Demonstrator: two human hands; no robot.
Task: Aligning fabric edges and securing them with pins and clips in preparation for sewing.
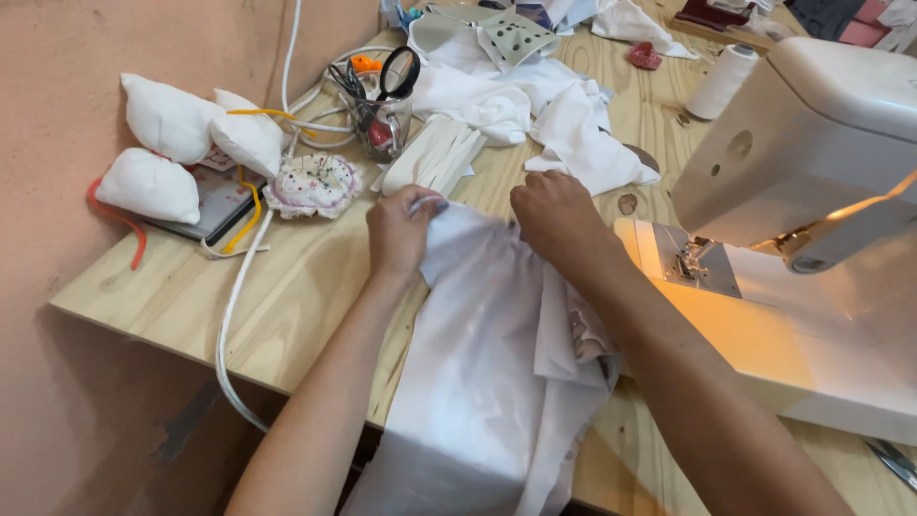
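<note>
A piece of white fabric [487, 363] lies over the near edge of the wooden table [181, 296] and hangs down toward me. My left hand [399, 232] pinches its far left corner, fingers closed on the cloth. My right hand [554, 222] presses and grips the fabric's far edge just to the right, knuckles up. Both hands sit a short way left of the white sewing machine [812, 191], whose needle area [690, 256] is lit.
White stuffed pouches [167, 143] and a pincushion [313, 183] lie at the left. A glass jar with scissors [382, 105], folded white strips [435, 158], more white cloth [564, 115], a thread cone [721, 81] and a white cable [229, 325] crowd the table.
</note>
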